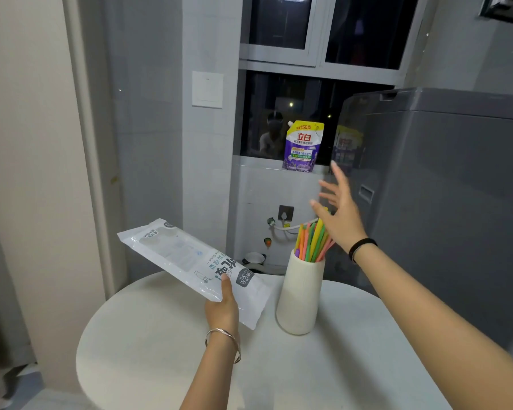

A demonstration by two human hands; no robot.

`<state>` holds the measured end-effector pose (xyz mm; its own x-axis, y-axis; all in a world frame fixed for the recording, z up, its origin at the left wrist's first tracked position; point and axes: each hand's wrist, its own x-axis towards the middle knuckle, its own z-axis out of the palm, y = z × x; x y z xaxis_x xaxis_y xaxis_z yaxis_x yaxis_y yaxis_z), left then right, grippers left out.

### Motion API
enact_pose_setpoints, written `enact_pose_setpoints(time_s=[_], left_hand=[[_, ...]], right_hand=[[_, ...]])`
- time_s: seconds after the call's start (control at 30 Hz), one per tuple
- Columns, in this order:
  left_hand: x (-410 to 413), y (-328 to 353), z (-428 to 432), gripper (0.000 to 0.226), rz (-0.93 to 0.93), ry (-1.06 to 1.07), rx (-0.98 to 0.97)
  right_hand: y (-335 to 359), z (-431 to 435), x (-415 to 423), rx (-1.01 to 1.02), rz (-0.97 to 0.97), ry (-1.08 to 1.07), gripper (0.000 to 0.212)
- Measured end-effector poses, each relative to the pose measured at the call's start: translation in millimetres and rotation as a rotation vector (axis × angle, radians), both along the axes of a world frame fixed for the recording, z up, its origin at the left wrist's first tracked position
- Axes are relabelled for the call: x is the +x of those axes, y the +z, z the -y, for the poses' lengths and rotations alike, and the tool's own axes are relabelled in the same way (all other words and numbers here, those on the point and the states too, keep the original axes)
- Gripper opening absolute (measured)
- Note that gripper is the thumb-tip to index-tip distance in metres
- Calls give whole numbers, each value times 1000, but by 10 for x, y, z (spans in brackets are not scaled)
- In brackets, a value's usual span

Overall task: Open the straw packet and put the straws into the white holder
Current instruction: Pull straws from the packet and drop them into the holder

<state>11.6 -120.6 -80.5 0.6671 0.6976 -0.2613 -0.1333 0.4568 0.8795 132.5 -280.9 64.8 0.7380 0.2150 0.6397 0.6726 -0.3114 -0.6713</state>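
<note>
My left hand (pixel 222 309) grips the clear, flat straw packet (pixel 187 261) from below, thumb on top, and holds it tilted above the round white table (pixel 160 350). The packet looks empty and see-through. To its right the white holder (pixel 301 294) stands upright on the table, with a bunch of coloured straws (pixel 313 242) poking out of its top. My right hand (pixel 339 208) hovers just above and right of the straw tips with its fingers spread straight, holding nothing.
A grey washing machine (pixel 444 184) stands close to the table on the right. A purple and yellow detergent pouch (pixel 304 146) sits on the window sill behind. A wall socket and hose are low on the back wall.
</note>
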Motion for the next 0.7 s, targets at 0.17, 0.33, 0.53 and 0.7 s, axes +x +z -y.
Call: enact_pose_setpoints(time_s=[0.17,0.33,0.53,0.7], left_hand=[[-17,0,21,30,-2,-6,-3],[-33,15,10,38,9,5,0],[-39,23,-8,47,9,15,-18],[-53,33,-29,48,14,15,-31]], right_hand=[[-271,45,19,-758,0,-114,57],[-483,121,42,-438,90,-209,85],[-813,-53,-35,300,-476,-83,131],[-786,-275,70,128,-419,-187,107]])
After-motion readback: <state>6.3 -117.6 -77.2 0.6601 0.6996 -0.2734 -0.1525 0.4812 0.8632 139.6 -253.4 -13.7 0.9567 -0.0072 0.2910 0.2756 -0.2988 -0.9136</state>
